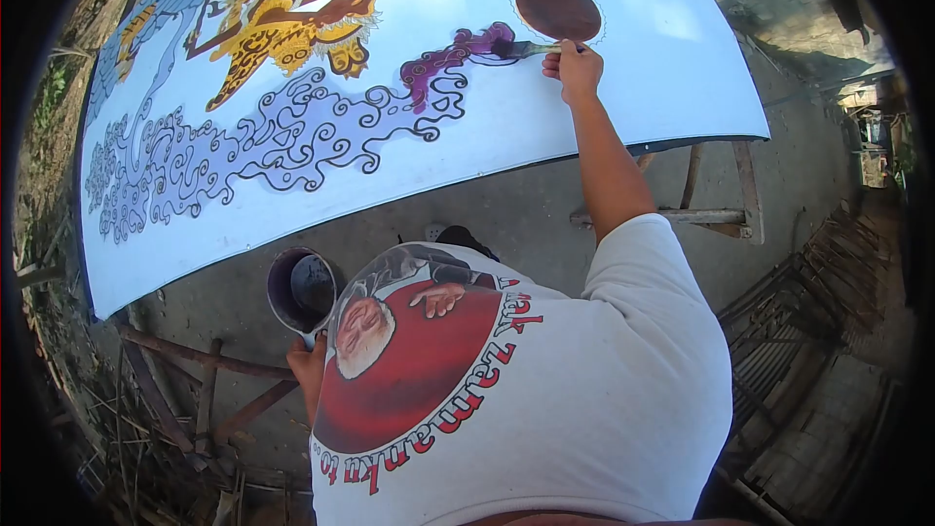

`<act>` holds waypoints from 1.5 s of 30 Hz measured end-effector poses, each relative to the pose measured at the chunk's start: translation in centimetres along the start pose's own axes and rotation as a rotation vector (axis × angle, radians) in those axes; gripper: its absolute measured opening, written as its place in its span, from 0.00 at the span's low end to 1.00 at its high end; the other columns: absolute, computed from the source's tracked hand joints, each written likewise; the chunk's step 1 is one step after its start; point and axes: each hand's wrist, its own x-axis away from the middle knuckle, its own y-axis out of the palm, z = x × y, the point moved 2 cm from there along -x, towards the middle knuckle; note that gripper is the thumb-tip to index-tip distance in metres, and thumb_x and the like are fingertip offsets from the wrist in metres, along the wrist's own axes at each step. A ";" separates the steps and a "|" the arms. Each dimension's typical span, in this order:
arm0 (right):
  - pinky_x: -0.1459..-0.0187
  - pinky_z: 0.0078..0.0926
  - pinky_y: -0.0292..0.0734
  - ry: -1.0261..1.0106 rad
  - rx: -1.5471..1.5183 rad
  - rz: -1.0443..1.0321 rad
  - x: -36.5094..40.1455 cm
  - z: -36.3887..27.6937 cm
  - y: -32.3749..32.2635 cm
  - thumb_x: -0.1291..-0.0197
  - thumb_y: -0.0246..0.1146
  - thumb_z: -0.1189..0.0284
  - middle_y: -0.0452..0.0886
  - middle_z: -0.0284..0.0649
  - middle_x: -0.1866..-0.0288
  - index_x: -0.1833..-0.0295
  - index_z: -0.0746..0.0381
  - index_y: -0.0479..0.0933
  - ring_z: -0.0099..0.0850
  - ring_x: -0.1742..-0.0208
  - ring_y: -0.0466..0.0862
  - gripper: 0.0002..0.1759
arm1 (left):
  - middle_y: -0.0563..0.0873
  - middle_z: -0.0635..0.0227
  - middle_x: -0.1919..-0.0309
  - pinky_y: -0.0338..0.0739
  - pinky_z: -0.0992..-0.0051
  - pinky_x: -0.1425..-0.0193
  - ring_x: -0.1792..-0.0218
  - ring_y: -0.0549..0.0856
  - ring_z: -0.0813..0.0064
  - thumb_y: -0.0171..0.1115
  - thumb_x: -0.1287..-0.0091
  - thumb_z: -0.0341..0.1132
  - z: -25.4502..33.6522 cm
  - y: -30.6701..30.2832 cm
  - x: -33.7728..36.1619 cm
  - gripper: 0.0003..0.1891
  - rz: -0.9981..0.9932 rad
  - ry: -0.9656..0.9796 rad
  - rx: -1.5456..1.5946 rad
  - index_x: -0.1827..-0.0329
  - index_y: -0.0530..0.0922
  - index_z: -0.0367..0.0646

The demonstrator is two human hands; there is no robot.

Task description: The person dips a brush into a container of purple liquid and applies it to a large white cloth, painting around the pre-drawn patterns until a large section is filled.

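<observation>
A paintbrush [531,49] is pinched in my right hand [577,70], its dark bristles resting on the purple painted patch [443,63] of the white cloth [321,197]. Just beyond that hand lies a dark brown oval [558,9]. My left hand [308,366] is closed on the handle of a cup [305,289] with dark liquid in it, below the cloth's near edge. The shirt partly hides this hand. Black curling outlines [282,136] with pale lilac fill run left from the purple patch.
Yellow and brown painted figures [292,29] cover the cloth's far part. Wooden supports [716,218] stand under the cloth at the right, and more wooden bars [209,380] at the lower left. A stack of thin bars [789,302] lies on the ground at the right.
</observation>
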 end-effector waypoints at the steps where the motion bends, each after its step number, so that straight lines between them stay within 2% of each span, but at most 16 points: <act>1: 0.70 0.29 0.88 0.031 -0.025 -0.036 0.5 0.2 0.2 0.27 0.58 0.71 0.85 0.46 0.67 0.53 0.72 0.80 0.32 0.72 0.87 0.13 | 0.81 0.79 0.74 0.67 0.75 0.72 0.71 0.73 0.87 0.71 0.35 0.26 0.1 0.1 0.0 0.07 -0.002 0.018 0.019 0.68 0.81 0.33; 5: 0.70 0.29 0.88 0.065 -0.062 -0.112 3.9 0.6 1.2 0.28 0.59 0.70 0.85 0.45 0.67 0.55 0.71 0.81 0.31 0.71 0.87 0.13 | 0.80 0.78 0.74 0.67 0.74 0.72 0.71 0.72 0.87 0.71 0.36 0.25 0.9 0.1 1.5 0.07 0.026 0.010 0.117 0.68 0.80 0.32; 8: 0.73 0.28 0.86 0.000 0.020 -0.042 3.5 0.0 -0.5 0.28 0.60 0.71 0.85 0.46 0.68 0.55 0.72 0.81 0.31 0.74 0.87 0.13 | 0.80 0.78 0.75 0.66 0.74 0.72 0.71 0.72 0.86 0.71 0.36 0.25 -1.7 -0.6 0.6 0.08 0.026 0.073 0.121 0.70 0.79 0.32; 9: 0.76 0.28 0.85 -0.043 0.092 -0.008 6.5 0.0 -3.0 0.29 0.59 0.72 0.86 0.47 0.69 0.56 0.74 0.80 0.32 0.75 0.87 0.13 | 0.80 0.78 0.75 0.66 0.74 0.72 0.71 0.72 0.86 0.71 0.36 0.25 -3.2 -1.9 3.8 0.08 0.028 0.072 0.123 0.70 0.79 0.32; 12: 0.75 0.28 0.86 -0.033 0.040 0.037 5.7 0.1 -3.0 0.29 0.59 0.72 0.85 0.46 0.70 0.57 0.73 0.81 0.32 0.76 0.86 0.13 | 0.79 0.79 0.76 0.65 0.75 0.73 0.72 0.72 0.86 0.72 0.36 0.25 -1.6 -1.7 3.1 0.09 0.028 -0.040 0.103 0.71 0.79 0.32; 14: 0.74 0.29 0.86 -0.020 -0.021 0.058 6.0 0.5 -2.9 0.28 0.58 0.72 0.85 0.46 0.70 0.55 0.72 0.81 0.32 0.75 0.86 0.13 | 0.77 0.80 0.77 0.64 0.75 0.74 0.72 0.71 0.86 0.72 0.37 0.26 -0.6 -1.2 3.3 0.12 0.048 0.026 0.117 0.74 0.77 0.33; 17: 0.74 0.29 0.86 0.047 -0.100 -0.037 8.7 0.5 -3.7 0.29 0.58 0.72 0.85 0.46 0.70 0.57 0.72 0.81 0.32 0.76 0.86 0.12 | 0.77 0.80 0.76 0.64 0.75 0.74 0.72 0.71 0.87 0.73 0.37 0.26 -4.1 -3.1 4.8 0.12 0.026 0.110 0.030 0.74 0.77 0.33; 19: 0.73 0.30 0.87 0.014 0.043 0.067 8.4 -0.3 -4.7 0.31 0.59 0.72 0.85 0.47 0.69 0.58 0.72 0.80 0.33 0.74 0.86 0.12 | 0.77 0.80 0.76 0.64 0.75 0.74 0.72 0.71 0.87 0.73 0.37 0.27 -3.1 -3.1 4.7 0.12 0.033 0.100 0.049 0.74 0.77 0.34; 22: 0.78 0.30 0.85 0.010 0.007 0.146 7.8 -0.2 -5.8 0.31 0.59 0.73 0.86 0.49 0.70 0.61 0.75 0.79 0.33 0.77 0.86 0.13 | 0.78 0.79 0.76 0.64 0.75 0.74 0.72 0.71 0.87 0.73 0.37 0.27 -4.1 -3.4 4.2 0.11 0.057 0.094 0.035 0.72 0.78 0.33; 23: 0.78 0.30 0.85 0.008 0.009 0.144 10.0 0.3 -7.0 0.31 0.59 0.73 0.86 0.49 0.70 0.61 0.75 0.79 0.33 0.77 0.86 0.13 | 0.78 0.79 0.76 0.65 0.75 0.74 0.72 0.71 0.87 0.73 0.37 0.27 -6.1 -4.3 6.3 0.10 0.075 0.098 -0.005 0.71 0.80 0.33; 29: 0.73 0.32 0.88 0.129 -0.098 0.067 9.8 1.5 -4.9 0.31 0.60 0.72 0.85 0.47 0.68 0.58 0.74 0.79 0.34 0.73 0.86 0.13 | 0.78 0.78 0.76 0.65 0.74 0.74 0.72 0.72 0.86 0.73 0.36 0.28 -3.3 -3.7 5.9 0.11 0.023 0.037 -0.001 0.71 0.79 0.32; 30: 0.72 0.32 0.88 0.126 -0.088 0.095 13.2 1.7 -7.4 0.31 0.60 0.72 0.85 0.47 0.68 0.57 0.74 0.79 0.34 0.73 0.86 0.13 | 0.78 0.78 0.76 0.65 0.74 0.74 0.72 0.72 0.86 0.73 0.36 0.28 -5.9 -4.9 9.4 0.11 0.028 0.037 0.002 0.71 0.79 0.32; 32: 0.71 0.33 0.89 0.123 -0.080 0.122 12.0 1.7 -7.1 0.30 0.60 0.72 0.85 0.47 0.68 0.57 0.74 0.78 0.34 0.73 0.86 0.13 | 0.78 0.78 0.77 0.65 0.73 0.74 0.72 0.71 0.87 0.73 0.36 0.28 -6.2 -4.5 8.5 0.12 0.059 0.139 0.074 0.73 0.77 0.33; 35: 0.70 0.33 0.90 0.141 -0.133 0.099 11.6 2.3 -5.5 0.29 0.59 0.71 0.85 0.48 0.67 0.56 0.73 0.79 0.35 0.72 0.87 0.13 | 0.76 0.79 0.77 0.64 0.74 0.74 0.72 0.70 0.87 0.73 0.37 0.27 -6.8 -4.7 7.9 0.11 0.064 0.125 -0.040 0.73 0.77 0.34; 37: 0.70 0.32 0.90 0.136 -0.133 -0.023 16.2 2.5 -5.4 0.29 0.59 0.71 0.85 0.48 0.66 0.56 0.72 0.79 0.35 0.71 0.88 0.12 | 0.76 0.79 0.77 0.63 0.74 0.74 0.73 0.70 0.87 0.72 0.37 0.26 -8.8 -5.8 11.3 0.11 0.061 0.131 -0.032 0.73 0.77 0.34; 45: 0.69 0.32 0.90 0.129 -0.163 -0.108 15.7 3.5 -2.6 0.26 0.58 0.70 0.86 0.47 0.64 0.53 0.72 0.79 0.34 0.70 0.88 0.13 | 0.77 0.79 0.77 0.63 0.75 0.75 0.72 0.70 0.88 0.71 0.37 0.25 -8.5 -5.4 12.4 0.09 0.078 0.031 0.000 0.72 0.78 0.35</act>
